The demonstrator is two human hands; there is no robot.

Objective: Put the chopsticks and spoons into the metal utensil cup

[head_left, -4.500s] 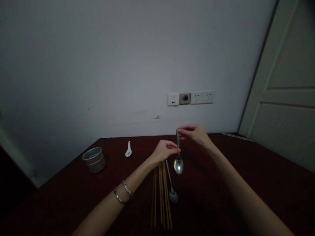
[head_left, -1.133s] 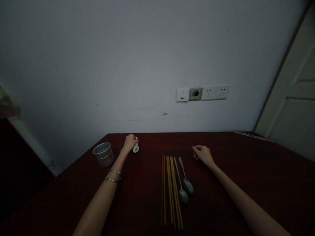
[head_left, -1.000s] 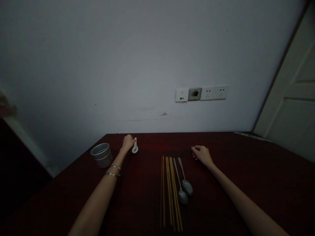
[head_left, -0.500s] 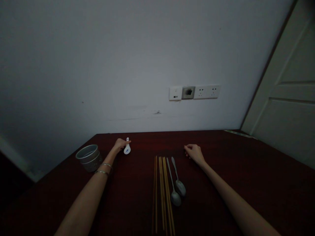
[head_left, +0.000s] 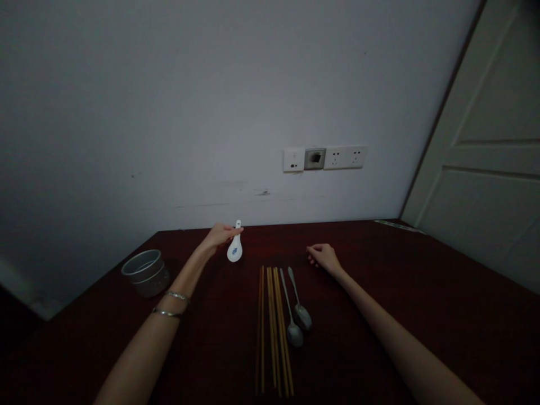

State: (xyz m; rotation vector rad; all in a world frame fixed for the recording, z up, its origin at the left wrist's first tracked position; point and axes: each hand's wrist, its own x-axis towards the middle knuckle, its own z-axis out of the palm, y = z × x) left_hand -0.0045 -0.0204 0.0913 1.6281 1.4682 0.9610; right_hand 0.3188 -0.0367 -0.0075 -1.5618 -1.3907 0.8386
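My left hand (head_left: 219,234) pinches the handle of a white ceramic spoon (head_left: 234,251) with a blue mark, and holds it lifted above the dark red table (head_left: 422,292), bowl hanging down. My right hand (head_left: 322,257) rests on the table with its fingers curled, holding nothing that I can see, just right of two metal spoons (head_left: 296,315). These lie side by side, bowls toward me. Left of them lie several wooden chopsticks (head_left: 272,326) in a row.
A round metal tin (head_left: 145,272) stands at the table's left edge. Behind the table is a white wall with a row of sockets (head_left: 324,158). A pale door (head_left: 485,169) is at the right.
My left hand has closed on the white ceramic spoon, lifted it off the table and moved it to the right. My right hand has stayed put. Earlier, both hands held a metal spoon that now lies on the table.
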